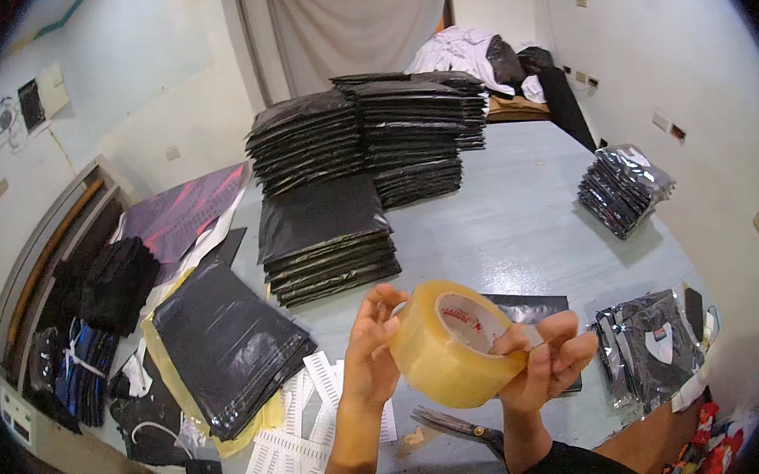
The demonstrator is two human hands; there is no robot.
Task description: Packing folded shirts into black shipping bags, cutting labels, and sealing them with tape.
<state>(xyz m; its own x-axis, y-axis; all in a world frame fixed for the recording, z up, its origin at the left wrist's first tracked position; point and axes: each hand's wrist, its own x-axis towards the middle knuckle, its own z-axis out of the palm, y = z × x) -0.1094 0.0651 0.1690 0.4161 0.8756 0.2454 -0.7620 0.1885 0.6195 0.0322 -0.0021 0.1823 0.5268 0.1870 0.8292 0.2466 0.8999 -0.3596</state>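
Note:
A large roll of clear yellowish packing tape [429, 360] is held up above the table's front part. On its left side my left hand [376, 344] grips the outer edge with bent fingers. My right hand [543, 364] holds the other side, a finger inside the cardboard core and the thumb and fingertips pinched near the rim. Below the roll lies a pair of scissors [458, 424], its handles partly hidden by my right wrist. Behind my right hand a black plastic mailer [539, 306] rests on the table, mostly covered by the tape and hand.
Tall stacks of black packages [326, 234] stand at the centre back of the table [486, 228]. To the left are a pile of black mailers [227, 342] and printed paper strips [289, 448]. Clear-bagged dark garments [656, 349] and another bagged stack [623, 188] sit at right.

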